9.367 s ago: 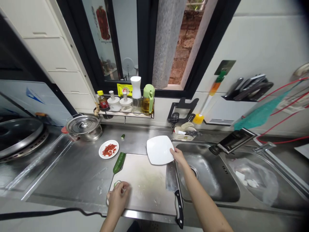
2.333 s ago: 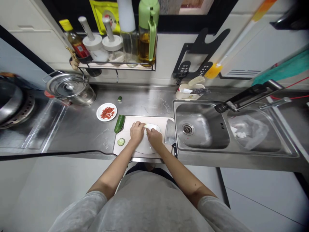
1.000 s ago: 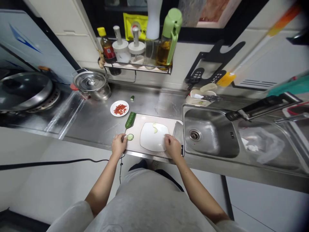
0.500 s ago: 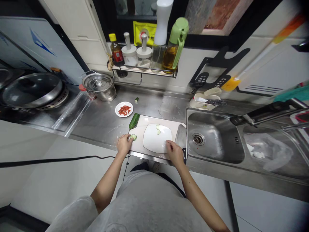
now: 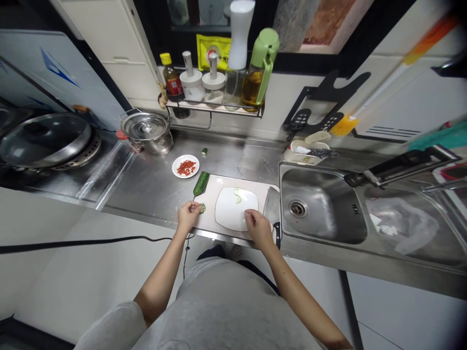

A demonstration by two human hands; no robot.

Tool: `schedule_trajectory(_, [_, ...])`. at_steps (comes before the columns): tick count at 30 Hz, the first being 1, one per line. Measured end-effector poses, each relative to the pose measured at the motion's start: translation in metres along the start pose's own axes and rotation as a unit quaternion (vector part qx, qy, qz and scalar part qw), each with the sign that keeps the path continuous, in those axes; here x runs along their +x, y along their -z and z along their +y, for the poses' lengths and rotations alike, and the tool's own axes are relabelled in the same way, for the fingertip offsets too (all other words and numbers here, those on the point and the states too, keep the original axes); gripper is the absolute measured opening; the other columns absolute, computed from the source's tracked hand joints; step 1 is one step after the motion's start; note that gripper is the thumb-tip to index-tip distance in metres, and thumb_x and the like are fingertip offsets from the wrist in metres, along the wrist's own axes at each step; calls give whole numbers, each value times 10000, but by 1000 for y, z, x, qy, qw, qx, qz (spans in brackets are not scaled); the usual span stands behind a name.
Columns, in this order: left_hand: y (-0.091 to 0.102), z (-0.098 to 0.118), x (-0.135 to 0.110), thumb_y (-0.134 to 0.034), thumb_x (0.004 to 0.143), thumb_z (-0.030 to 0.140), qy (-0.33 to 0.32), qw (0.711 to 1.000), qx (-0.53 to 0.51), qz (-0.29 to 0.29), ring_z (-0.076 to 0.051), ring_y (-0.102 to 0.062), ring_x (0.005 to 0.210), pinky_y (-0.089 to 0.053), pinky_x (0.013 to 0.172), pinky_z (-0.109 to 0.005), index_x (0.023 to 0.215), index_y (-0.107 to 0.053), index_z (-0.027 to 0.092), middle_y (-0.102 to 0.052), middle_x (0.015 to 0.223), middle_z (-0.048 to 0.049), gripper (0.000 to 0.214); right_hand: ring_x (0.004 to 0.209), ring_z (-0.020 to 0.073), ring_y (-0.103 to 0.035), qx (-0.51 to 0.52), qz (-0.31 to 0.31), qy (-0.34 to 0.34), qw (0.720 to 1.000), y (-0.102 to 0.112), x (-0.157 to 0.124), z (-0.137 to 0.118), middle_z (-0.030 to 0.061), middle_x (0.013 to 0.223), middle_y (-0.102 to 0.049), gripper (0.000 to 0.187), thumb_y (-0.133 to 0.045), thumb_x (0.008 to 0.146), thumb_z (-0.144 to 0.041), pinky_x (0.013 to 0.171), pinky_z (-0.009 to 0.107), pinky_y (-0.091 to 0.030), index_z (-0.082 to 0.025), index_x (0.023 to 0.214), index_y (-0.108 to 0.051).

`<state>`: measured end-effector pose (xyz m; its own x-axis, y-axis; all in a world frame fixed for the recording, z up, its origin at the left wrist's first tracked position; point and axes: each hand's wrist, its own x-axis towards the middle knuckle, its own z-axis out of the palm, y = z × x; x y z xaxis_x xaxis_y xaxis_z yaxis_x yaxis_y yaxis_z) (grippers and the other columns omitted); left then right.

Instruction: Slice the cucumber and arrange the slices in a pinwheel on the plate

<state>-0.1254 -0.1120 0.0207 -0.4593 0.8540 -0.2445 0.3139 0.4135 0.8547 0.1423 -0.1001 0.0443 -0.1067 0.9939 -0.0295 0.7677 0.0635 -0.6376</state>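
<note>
A pale cutting board (image 5: 211, 187) lies on the steel counter with a white square plate (image 5: 233, 216) on it. Two cucumber slices (image 5: 237, 195) rest at the plate's far edge. My left hand (image 5: 188, 215) pinches a round cucumber slice (image 5: 202, 208) at the board's left edge. Just behind it lies the remaining cucumber piece (image 5: 201, 183). My right hand (image 5: 257, 226) rests curled on the plate's near right corner, touching its rim. A cleaver (image 5: 272, 211) lies along the board's right side.
A small dish of red chilli (image 5: 186, 166), a lidded steel pot (image 5: 147, 131) and a cucumber end (image 5: 204, 151) are behind the board. The sink (image 5: 321, 209) is right of it, a wok (image 5: 42, 138) far left. A condiment rack (image 5: 215, 104) hangs on the wall.
My left hand has closed on the loose cucumber slice and lifted it off the board's left edge. My right hand has slid slightly left along the plate's near rim.
</note>
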Motion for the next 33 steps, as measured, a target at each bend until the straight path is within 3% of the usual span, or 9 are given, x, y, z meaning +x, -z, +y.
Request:
schedule_trajectory(4, [-1, 16, -3, -746, 598, 441, 28, 983, -162, -84, -104, -553, 590, -418, 583, -215, 784, -644, 149, -635, 641, -8, 361, 699, 155, -579, 49, -25, 7, 998, 0, 9, -20, 36, 836, -670, 335, -430, 889, -370, 704, 270, -445, -193, 1049, -665])
schedule_trajectory(8, [-5, 39, -14, -789, 556, 452, 71, 965, -197, -160, -61, -451, 511, -273, 472, -175, 782, -639, 154, -584, 592, 26, 403, 745, 157, -571, 148, -52, 31, 987, -9, 18, -36, 40, 913, -655, 330, -497, 861, -362, 724, 290, -466, -208, 1119, -635])
schedule_trajectory(13, [-14, 59, -26, -826, 523, 409, 101, 935, -253, -228, -37, -398, 489, -223, 464, -173, 746, -613, 150, -549, 576, 45, 403, 932, 192, -567, 220, -53, 96, 969, -19, 24, -44, 67, 1018, -638, 290, -554, 843, -343, 743, 306, -467, -222, 1095, -633])
schedule_trajectory(18, [-23, 59, -29, -827, 547, 385, 102, 921, -274, -259, -30, -385, 493, -232, 469, -176, 755, -614, 146, -537, 592, 47, 382, 882, 173, -565, 245, -72, 90, 963, -16, 26, -44, 39, 898, -640, 134, -530, 841, -297, 711, 281, -444, -204, 842, -626])
schedule_trajectory(23, [-32, 58, -33, -801, 602, 475, 136, 910, -288, -266, -32, -455, 538, -259, 462, -148, 832, -623, 154, -571, 679, 32, 433, 766, 143, -548, 288, -88, 53, 952, -8, 27, -43, 7, 804, -623, 139, -504, 843, -310, 695, 268, -423, -197, 812, -578])
schedule_trajectory(28, [-42, 58, -37, -656, 731, 608, 253, 846, -325, -339, -54, -498, 515, -307, 440, -150, 930, -608, 162, -616, 723, -13, 491, 742, 135, -534, 309, -96, 50, 945, -3, 28, -38, 3, 788, -605, 136, -504, 832, -312, 698, 266, -420, -194, 811, -570])
schedule_trajectory(30, [-45, 60, -38, -670, 740, 566, 263, 828, -345, -357, -56, -504, 519, -322, 440, -151, 966, -615, 161, -619, 730, -20, 467, 737, 134, -534, 310, -100, 47, 944, -2, 29, -35, 1, 784, -600, 132, -507, 823, -307, 694, 266, -417, -194, 822, -574])
schedule_trajectory(33, [-47, 62, -38, -750, 703, 435, 227, 832, -367, -350, -50, -519, 553, -331, 455, -144, 1037, -620, 176, -628, 790, -18, 442, 712, 132, -534, 314, -108, 39, 942, 0, 28, -30, -4, 759, -593, 139, -507, 820, -312, 678, 264, -416, -193, 834, -577])
